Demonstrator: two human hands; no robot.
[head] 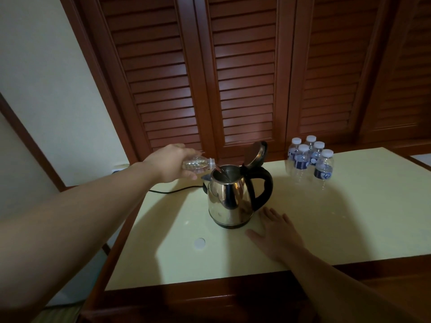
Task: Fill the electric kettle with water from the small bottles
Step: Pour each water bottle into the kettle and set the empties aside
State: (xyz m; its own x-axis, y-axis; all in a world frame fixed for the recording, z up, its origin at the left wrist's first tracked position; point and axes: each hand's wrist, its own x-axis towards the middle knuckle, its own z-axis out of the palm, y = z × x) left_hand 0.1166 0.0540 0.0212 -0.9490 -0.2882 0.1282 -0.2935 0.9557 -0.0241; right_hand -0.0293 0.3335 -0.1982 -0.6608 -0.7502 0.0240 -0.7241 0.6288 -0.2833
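Note:
A steel electric kettle (229, 199) with a black handle stands mid-table, its lid (254, 153) hinged up and open. My left hand (171, 163) grips a small clear bottle (198, 163) tipped on its side, mouth over the kettle's opening. A thin stream of water runs from it into the kettle. My right hand (277, 231) lies flat on the tabletop just right of the kettle's base, fingers spread, holding nothing. A white bottle cap (200, 243) lies on the table in front of the kettle.
Several sealed small bottles (310, 159) with white caps and blue labels stand at the back right of the pale yellow table (349, 217). A black power cord (172, 190) runs left from the kettle. Louvred wooden doors (245, 78) rise behind the table.

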